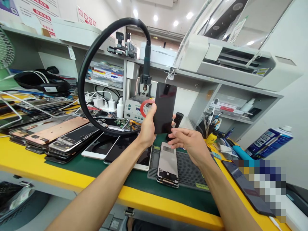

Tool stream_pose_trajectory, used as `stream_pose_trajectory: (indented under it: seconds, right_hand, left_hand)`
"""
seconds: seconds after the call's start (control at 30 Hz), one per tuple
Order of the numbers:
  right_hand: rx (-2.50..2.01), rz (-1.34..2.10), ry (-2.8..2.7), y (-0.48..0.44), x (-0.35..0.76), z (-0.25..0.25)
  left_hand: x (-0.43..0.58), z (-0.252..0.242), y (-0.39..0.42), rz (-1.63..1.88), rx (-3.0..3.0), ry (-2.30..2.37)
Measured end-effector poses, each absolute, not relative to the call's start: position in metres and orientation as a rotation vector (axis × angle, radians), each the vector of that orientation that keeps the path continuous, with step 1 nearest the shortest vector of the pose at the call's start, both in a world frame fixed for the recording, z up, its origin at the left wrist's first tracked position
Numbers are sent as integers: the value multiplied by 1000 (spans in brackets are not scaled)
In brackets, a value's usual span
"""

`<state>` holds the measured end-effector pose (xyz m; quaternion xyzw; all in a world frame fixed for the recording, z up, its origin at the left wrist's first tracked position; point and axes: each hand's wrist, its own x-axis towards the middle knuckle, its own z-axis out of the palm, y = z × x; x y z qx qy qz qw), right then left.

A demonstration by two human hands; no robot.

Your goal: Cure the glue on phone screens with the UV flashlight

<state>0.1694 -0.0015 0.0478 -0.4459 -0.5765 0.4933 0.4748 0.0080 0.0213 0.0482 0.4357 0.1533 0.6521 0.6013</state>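
A black phone is held upright in my left hand, its dark glossy front facing me. The thumb lies along its left edge and fingertips show past the right edge. By the lower right corner is my right hand, fingers loosely bent and apart; whether a fingertip touches the phone I cannot tell. Under the hands lies a stack of phone screens, grey back up, on a dark perforated pad. Left of it, white-edged tablets lie face up on the green mat.
Stacked phone parts cover the left bench. A thick black flexible tube arches over a repair machine with a red tape roll. Right are a tool holder, a blue spray can and a dark phone.
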Motion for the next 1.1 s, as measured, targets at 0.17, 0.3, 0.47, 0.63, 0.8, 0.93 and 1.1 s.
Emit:
stream_pose_trajectory:
  seconds: [0.17,0.3,0.47,0.63,0.8,0.93,1.1]
  right_hand:
    - [-1092,1176,-1359,0,168,44]
    - [-1092,1212,-1322,0,165,42]
    - [-1084,1258,-1268,0,163,40]
    - [-1072,1305,-1206,2,162,37]
    - [-1046,1368,-1129,3,162,36]
    - [-1005,1399,-1067,5,159,32]
    - [-968,1404,-1019,9,157,27]
  left_hand:
    - [17,39,24,1568,1102,375]
    - [21,33,28,1621,1176,412]
    - [22,34,23,1644,1260,427]
    - [24,36,14,1654,1265,462]
    - [28,31,13,1717,1279,530]
    - [31,28,11,1768,1352,544]
    - [33,30,3,1793,1506,581]
